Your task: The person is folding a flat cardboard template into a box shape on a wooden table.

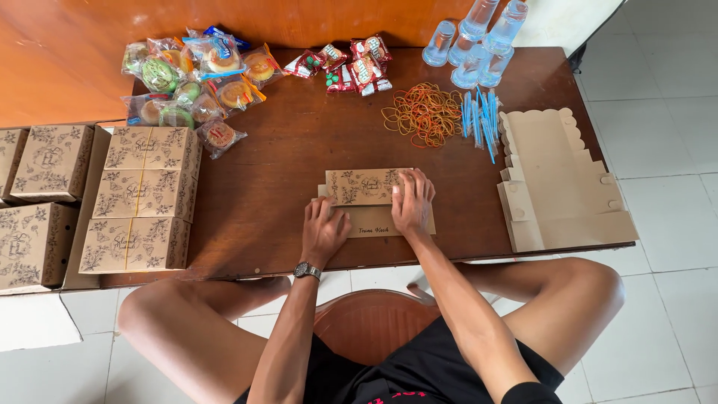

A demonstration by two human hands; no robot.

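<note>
A flat brown cardboard box blank [364,187] with a floral print lies on the wooden table [284,157] in front of me. My left hand [323,230] presses flat on its lower left flap, a watch on the wrist. My right hand [413,200] rests palm down on its right side, fingers spread over the printed panel. Neither hand grips anything.
Three folded printed boxes [142,198] sit at the left, with more boxes [37,202] beyond the edge. Wrapped pastries [191,75], snack packets [350,66], rubber bands [425,112], blue straws [479,120] and water cups [479,41] lie at the back. Flat blanks [557,179] are stacked right.
</note>
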